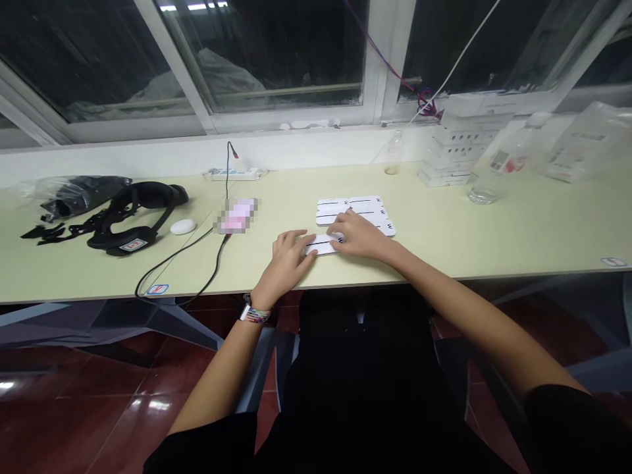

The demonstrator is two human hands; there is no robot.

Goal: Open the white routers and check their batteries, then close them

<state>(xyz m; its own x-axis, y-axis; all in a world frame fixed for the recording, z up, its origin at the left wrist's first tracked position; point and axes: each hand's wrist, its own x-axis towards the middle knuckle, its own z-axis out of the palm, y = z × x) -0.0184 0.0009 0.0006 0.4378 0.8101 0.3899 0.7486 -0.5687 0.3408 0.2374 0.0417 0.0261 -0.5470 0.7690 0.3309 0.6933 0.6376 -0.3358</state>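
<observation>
On the table in front of me lies a white card with a black line along it and a black letter at its right end. My left hand has its curled fingers and thumb around the card's left end. Over the right end, the fingertips of my right hand press down and partly cover it. Just beyond, more white cards with rounded corners are laid edge to edge in a block, each marked with a line and a letter. My right hand hides part of that block.
To the left are a black headset, a white oval case and a blurred-out phone on a black cable. Stacked white boxes, a glass and a plastic bottle stand back right. The table's front edge runs close below my hands.
</observation>
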